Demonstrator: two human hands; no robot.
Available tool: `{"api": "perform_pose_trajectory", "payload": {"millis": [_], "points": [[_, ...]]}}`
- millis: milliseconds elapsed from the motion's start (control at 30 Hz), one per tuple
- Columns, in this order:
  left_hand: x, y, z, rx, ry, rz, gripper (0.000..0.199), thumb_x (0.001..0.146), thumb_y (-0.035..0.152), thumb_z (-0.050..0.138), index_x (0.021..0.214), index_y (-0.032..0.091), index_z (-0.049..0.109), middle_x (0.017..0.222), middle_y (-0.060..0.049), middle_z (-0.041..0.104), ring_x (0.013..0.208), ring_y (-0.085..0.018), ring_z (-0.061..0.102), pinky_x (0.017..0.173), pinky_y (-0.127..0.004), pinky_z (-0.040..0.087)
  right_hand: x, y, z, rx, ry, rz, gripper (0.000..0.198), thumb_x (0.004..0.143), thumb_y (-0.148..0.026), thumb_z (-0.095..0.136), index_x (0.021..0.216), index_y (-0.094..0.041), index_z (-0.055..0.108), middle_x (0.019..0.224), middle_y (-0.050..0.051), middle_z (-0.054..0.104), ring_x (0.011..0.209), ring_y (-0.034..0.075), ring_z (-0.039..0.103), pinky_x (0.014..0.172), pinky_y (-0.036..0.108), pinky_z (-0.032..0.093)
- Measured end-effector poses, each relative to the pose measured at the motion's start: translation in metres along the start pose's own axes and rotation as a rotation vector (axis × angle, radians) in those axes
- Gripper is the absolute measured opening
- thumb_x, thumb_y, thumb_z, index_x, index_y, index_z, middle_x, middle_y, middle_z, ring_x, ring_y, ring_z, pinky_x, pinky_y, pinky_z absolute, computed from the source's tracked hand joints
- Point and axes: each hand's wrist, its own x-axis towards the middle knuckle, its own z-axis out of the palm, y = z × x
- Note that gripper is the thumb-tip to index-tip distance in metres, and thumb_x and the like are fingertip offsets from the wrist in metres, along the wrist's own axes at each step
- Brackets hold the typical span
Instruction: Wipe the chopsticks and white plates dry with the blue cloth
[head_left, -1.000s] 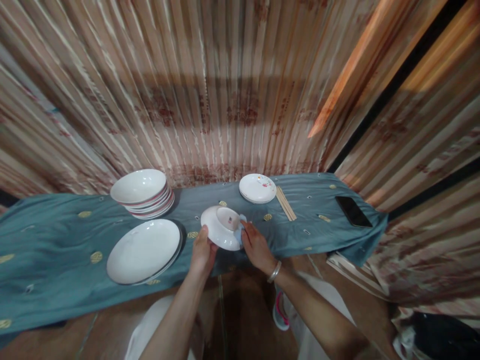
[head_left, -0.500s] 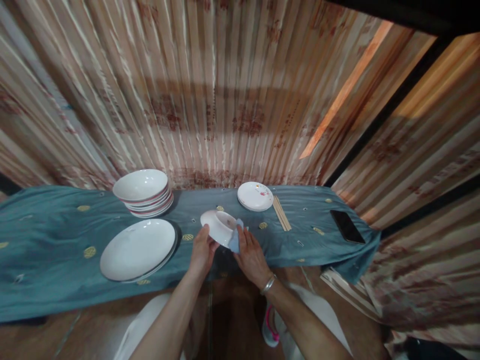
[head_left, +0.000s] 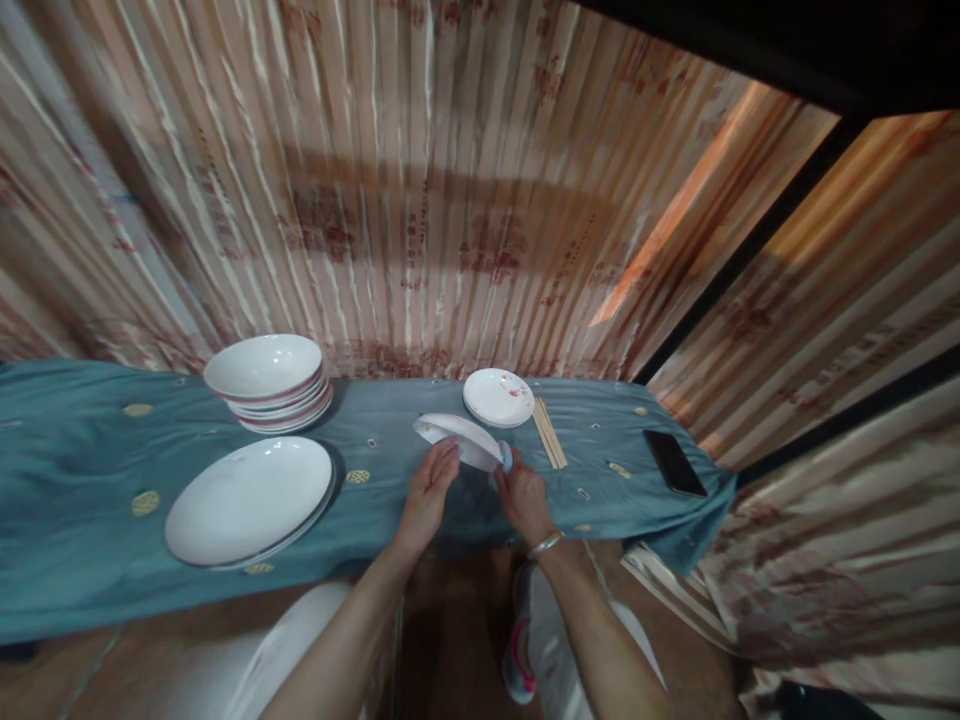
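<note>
A small white plate (head_left: 471, 443) is held tilted above the table between my two hands. My left hand (head_left: 431, 484) is closed on its near left edge. At the right edge, my right hand (head_left: 524, 500) is closed on a light blue cloth (head_left: 506, 457) and presses it against the rim. Just behind the held plate lies a short stack of small white plates (head_left: 495, 398) with a flower pattern. Several wooden chopsticks (head_left: 551, 434) rest to the right of that stack.
On the blue-green tablecloth (head_left: 390, 505), a stack of white bowls (head_left: 264, 368) stands at the back left. Large oval plates (head_left: 247, 500) lie in front of it. A black phone (head_left: 674, 462) lies at the right end. Behind the table hangs a pleated curtain (head_left: 375, 220).
The small plate has been turned, its underside with the foot ring facing me before and now seen nearly edge-on. Both hands have shifted with it. The camera view has shifted slightly.
</note>
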Motion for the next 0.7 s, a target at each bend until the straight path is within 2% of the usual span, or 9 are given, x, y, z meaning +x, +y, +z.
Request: {"api": "perform_pose_trajectory", "payload": {"millis": [167, 300, 400, 533, 633, 700], "points": [[0.007, -0.011, -0.002, 0.073, 0.085, 0.075, 0.031, 0.068, 0.024, 0.072, 0.098, 0.021, 0.068, 0.121, -0.009, 0.064, 0.121, -0.025, 0.052, 0.104, -0.038, 0.037, 0.005, 0.014, 0.003, 0.263, 0.076, 0.158, 0.033, 0.088, -0.035, 0.039, 0.085, -0.014, 0.064, 0.071, 0.014, 0.070, 0.070, 0.023, 0.067, 0.058, 0.027, 0.046], [0.014, -0.018, -0.005, 0.160, 0.211, 0.132, 0.037, 0.068, 0.018, 0.071, 0.103, 0.024, 0.065, 0.135, -0.005, 0.054, 0.134, -0.024, 0.038, 0.109, -0.037, 0.031, 0.009, 0.019, 0.005, 0.515, 0.051, 0.343, 0.029, 0.078, -0.039, 0.048, 0.056, -0.020, 0.056, 0.054, 0.006, 0.064, 0.062, 0.022, 0.063, 0.055, 0.027, 0.045], [0.018, -0.025, -0.004, 0.191, 0.255, 0.107, 0.045, 0.065, 0.019, 0.072, 0.108, 0.025, 0.061, 0.136, -0.005, 0.052, 0.135, -0.025, 0.035, 0.109, -0.038, 0.031, 0.011, 0.015, 0.007, 0.676, 0.052, 0.379, 0.027, 0.076, -0.039, 0.047, 0.063, -0.020, 0.061, 0.060, 0.003, 0.068, 0.066, 0.021, 0.064, 0.057, 0.028, 0.050], [0.022, -0.038, 0.005, 0.061, 0.165, 0.044, 0.057, 0.065, 0.022, 0.071, 0.120, 0.022, 0.054, 0.136, -0.008, 0.053, 0.130, -0.026, 0.043, 0.108, -0.039, 0.033, 0.016, 0.007, 0.012, 1.137, 0.074, 0.448, 0.028, 0.071, -0.035, 0.053, 0.088, -0.017, 0.067, 0.088, 0.006, 0.074, 0.084, 0.023, 0.068, 0.074, 0.034, 0.055], [0.022, -0.047, 0.013, 0.005, 0.096, 0.053, 0.066, 0.065, 0.025, 0.072, 0.127, 0.022, 0.049, 0.144, -0.010, 0.045, 0.134, -0.026, 0.039, 0.109, -0.038, 0.032, 0.022, 0.005, 0.018, 1.219, 0.082, 0.506, 0.028, 0.071, -0.035, 0.054, 0.088, -0.016, 0.067, 0.086, 0.008, 0.074, 0.083, 0.024, 0.069, 0.072, 0.035, 0.056], [0.023, -0.051, 0.018, 0.008, 0.068, 0.064, 0.069, 0.066, 0.027, 0.072, 0.131, 0.024, 0.047, 0.148, -0.009, 0.040, 0.136, -0.026, 0.035, 0.109, -0.039, 0.030, 0.026, 0.007, 0.020, 1.163, 0.096, 0.469, 0.029, 0.074, -0.036, 0.051, 0.087, -0.016, 0.067, 0.080, 0.009, 0.074, 0.079, 0.024, 0.070, 0.066, 0.034, 0.057]]}}
